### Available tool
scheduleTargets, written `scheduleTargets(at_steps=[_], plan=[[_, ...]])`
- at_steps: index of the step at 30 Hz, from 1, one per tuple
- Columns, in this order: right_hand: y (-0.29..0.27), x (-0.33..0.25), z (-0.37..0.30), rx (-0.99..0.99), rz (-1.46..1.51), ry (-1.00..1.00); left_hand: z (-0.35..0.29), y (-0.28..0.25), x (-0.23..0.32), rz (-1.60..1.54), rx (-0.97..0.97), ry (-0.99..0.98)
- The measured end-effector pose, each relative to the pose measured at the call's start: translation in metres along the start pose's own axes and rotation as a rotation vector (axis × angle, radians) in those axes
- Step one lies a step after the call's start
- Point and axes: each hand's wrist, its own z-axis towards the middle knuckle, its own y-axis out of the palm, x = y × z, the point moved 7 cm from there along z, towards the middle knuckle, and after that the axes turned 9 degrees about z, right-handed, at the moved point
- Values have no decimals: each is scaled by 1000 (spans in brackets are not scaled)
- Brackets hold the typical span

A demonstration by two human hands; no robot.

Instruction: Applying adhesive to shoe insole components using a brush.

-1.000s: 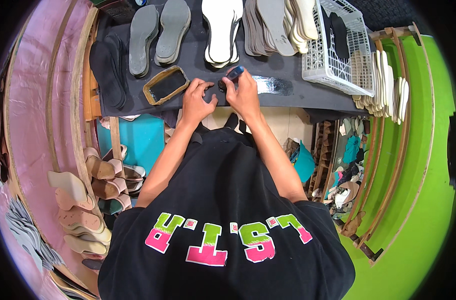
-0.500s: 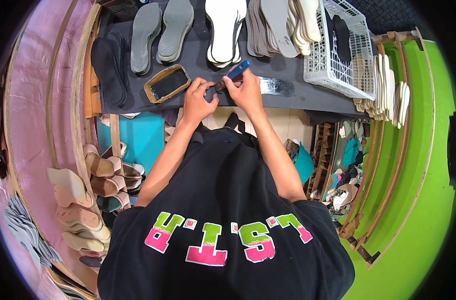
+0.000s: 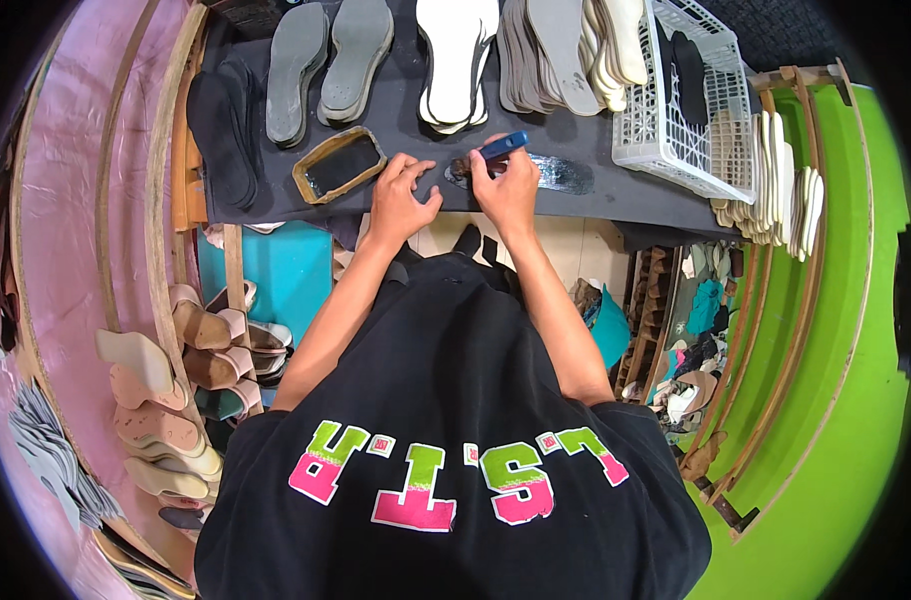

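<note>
My right hand (image 3: 508, 192) is closed around a brush (image 3: 503, 146) with a blue handle, its dark bristles down on a black insole-like piece (image 3: 566, 174). The piece lies crosswise on the dark work surface, and a wet, glossy coating shows on it to the right of my hand. Its outline blends into the dark cover, so the left end is hard to make out. My left hand (image 3: 403, 200) rests by that left end, thumb and forefinger spread apart, holding nothing I can see. Left of it stands a tan-rimmed rectangular tray (image 3: 304, 184) with dark liquid inside.
Along the back of the table (image 3: 596, 207) lie stacks of grey insoles (image 3: 298, 70), white insoles (image 3: 456, 50) and black insoles (image 3: 221, 135). A white plastic basket (image 3: 676, 168) stands at the right. Wooden racks with shoes (image 3: 208, 328) flank me.
My right hand has moved the brush a little to the right along the black piece, and its handle now leans flatter. My left hand has shifted only slightly.
</note>
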Motion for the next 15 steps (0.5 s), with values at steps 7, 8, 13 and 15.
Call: scheduleTargets(at_steps=[7,8,13,15], plan=[[-14,10,-3,52,21,78,0,4,4,81,-1,59],[-11,9,-5,57,17,79,-1,4,3,77,-4,63],[-1,25,-13,19,141,151,-3,2,8,202,-9,121],[-36,22,-5,145,28,189,-3,2,8,196,-6,117]])
